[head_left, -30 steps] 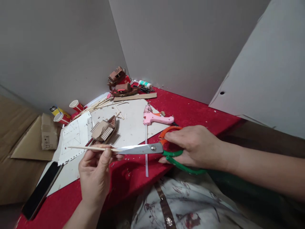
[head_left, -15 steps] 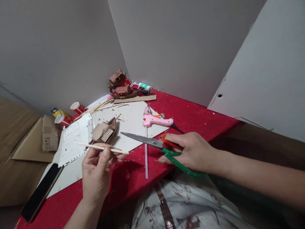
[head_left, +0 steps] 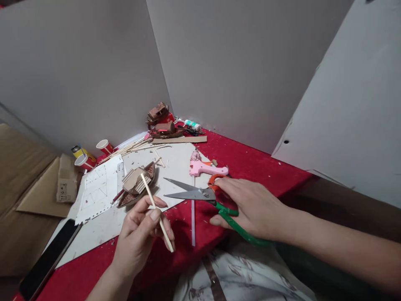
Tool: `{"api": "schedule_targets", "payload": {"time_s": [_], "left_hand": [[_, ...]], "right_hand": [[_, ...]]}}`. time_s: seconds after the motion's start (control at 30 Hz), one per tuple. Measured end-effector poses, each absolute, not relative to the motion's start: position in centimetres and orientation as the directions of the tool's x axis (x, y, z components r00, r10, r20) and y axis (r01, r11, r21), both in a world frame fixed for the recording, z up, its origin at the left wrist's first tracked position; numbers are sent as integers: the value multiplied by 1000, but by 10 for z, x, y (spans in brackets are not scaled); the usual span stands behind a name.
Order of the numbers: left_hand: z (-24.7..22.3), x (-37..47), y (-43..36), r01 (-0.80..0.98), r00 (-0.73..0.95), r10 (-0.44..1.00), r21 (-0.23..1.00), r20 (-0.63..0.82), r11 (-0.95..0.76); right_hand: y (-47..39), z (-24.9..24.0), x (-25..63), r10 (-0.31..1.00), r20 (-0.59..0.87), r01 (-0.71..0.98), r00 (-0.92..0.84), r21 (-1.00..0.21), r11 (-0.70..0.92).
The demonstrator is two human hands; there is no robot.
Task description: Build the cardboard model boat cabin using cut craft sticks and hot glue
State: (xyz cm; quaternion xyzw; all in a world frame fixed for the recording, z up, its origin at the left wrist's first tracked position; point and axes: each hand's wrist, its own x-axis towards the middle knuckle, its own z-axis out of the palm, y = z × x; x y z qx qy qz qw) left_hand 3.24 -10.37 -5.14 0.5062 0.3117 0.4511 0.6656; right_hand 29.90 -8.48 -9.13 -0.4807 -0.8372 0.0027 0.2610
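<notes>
My left hand pinches a thin pale wooden stick between thumb and fingers, tilted with its upper end toward the model boat. My right hand is closed round the handles of a pair of scissors, one orange and one green. Their blades stand apart and point left, a little away from the stick. Behind my left hand, a small model boat with a cardboard and stick roof rests on the white board. A pink glue gun lies beyond the scissors, a clear glue stick trailing from it.
Two brown model boats stand at the back corner beside a white-and-green tube. Thin sticks, paper cups and a drawing sheet lie left. A phone rests at the front-left edge, near cardboard. Grey panels wall the back.
The stick has swung from nearly level to steeply slanted as my left hand turned and moved right. The scissor blades have spread apart.
</notes>
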Motion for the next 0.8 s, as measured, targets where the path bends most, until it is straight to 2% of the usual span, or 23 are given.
{"api": "schedule_targets", "payload": {"time_s": [0.27,0.47,0.8], "left_hand": [[-53,33,-106,-249,400,916,965,27,81],[-51,35,-106,-215,387,922,974,20,69],[-57,38,-105,-166,309,951,984,-7,61]], "right_hand": [[-81,-91,284,816,367,769,-446,-310,559],[-81,-93,278,795,413,772,-444,-275,573],[-89,-99,272,738,508,707,-444,-308,637]]}}
